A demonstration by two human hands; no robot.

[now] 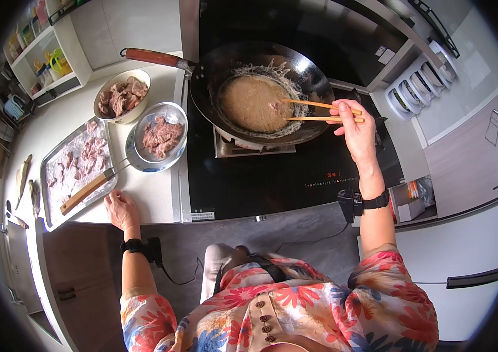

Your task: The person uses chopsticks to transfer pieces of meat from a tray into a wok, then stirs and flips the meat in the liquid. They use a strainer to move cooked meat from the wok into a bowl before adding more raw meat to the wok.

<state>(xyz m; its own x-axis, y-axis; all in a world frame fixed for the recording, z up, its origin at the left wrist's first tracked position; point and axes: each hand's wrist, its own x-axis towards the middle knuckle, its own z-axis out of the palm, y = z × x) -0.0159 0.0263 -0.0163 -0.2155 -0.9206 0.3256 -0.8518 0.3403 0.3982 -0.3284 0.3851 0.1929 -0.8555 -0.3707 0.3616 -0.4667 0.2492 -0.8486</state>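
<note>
My right hand (354,128) is closed on a pair of wooden chopsticks (313,119), their tips apart over the wok (205,97). Cloudy brown liquid with froth around its edge fills the wok's bottom, and a small pale piece (274,106) shows near the upper tip. My left hand (122,210) rests at the counter edge with curled fingers, near the metal tray (49,217) of floured meat pieces; whether it holds anything is hidden. A strainer (177,112) with meat (162,136) sits on a patterned bowl (154,168), its wooden handle (87,191) lying across the tray.
Behind the strainer stands a cream bowl (99,94) of meat chunks. The wok's red-brown handle (150,56) points left over the counter. The black cooktop (243,190) lies below the wok. Dried items (22,176) lie at the far left, and a plate rack (416,94) is at right.
</note>
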